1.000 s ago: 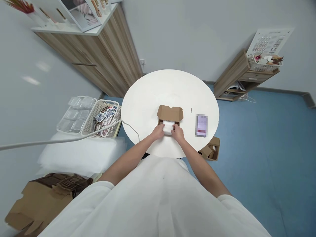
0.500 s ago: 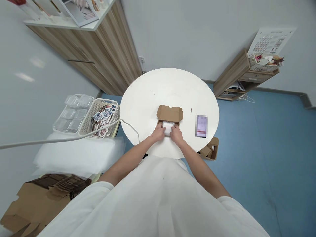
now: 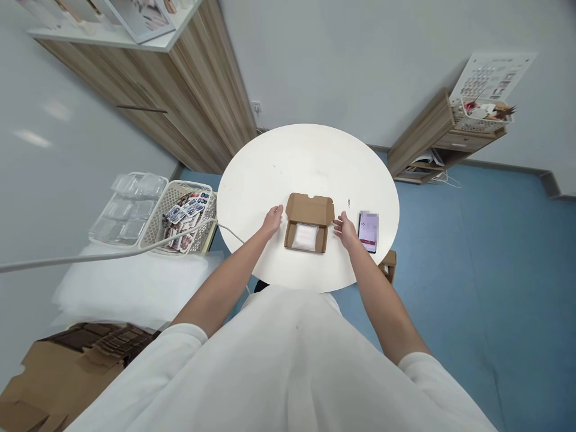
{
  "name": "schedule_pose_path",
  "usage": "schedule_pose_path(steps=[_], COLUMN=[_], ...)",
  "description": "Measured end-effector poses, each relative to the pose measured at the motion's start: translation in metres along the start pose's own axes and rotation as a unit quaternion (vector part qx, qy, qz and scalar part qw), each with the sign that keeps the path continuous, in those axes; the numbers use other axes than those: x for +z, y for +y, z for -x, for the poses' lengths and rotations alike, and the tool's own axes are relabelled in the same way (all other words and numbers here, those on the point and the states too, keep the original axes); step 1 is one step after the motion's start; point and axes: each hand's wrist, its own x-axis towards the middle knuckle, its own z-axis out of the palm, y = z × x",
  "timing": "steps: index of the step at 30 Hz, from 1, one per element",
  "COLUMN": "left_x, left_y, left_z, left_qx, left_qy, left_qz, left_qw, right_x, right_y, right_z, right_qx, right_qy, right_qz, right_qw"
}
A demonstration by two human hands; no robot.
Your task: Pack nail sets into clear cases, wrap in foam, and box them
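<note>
A small brown cardboard box lies on the white oval table with its lid folded back, away from me. Inside rests a white wrapped packet, low between the side walls. My left hand hovers just left of the box, apart from it, fingers extended and nothing held. On the other side, my right hand is beside the lid's right flap, its fingers spread and bare. Close to the right hand lies a phone with a lit, partly blurred screen.
To the left stand a basket of printed cards and a tray of clear plastic boxes, above white sheeting. A grey cable crosses to the table's edge. Flattened cardboard lies lower left. A carton sits on the floor at right.
Both hands have let go of the white packet and drawn apart, one to each side of the box. The packet now lies down inside it.
</note>
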Motion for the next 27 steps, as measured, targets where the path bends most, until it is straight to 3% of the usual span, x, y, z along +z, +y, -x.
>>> schedule_pose_path(steps=[3,6,15,27], left_x=[0.001,0.003,0.005,0.001], left_y=[0.006,0.008,0.014,0.013], left_z=[-0.007,-0.009,-0.010,0.007], left_qx=[-0.060,-0.080,-0.043,0.004], left_qy=[-0.034,-0.048,-0.086,-0.147], left_qz=[0.037,0.069,0.092,0.129], left_qw=[0.997,0.993,0.991,0.981], right_x=[0.003,0.007,0.009,-0.002], right_y=[-0.001,-0.004,-0.023,-0.015], right_z=[-0.010,-0.016,-0.015,0.002], right_qx=[0.035,0.032,-0.038,-0.071], right_qy=[-0.040,-0.077,-0.181,-0.169], right_qz=[-0.043,-0.045,-0.034,-0.032], right_qw=[0.998,0.996,0.982,0.983])
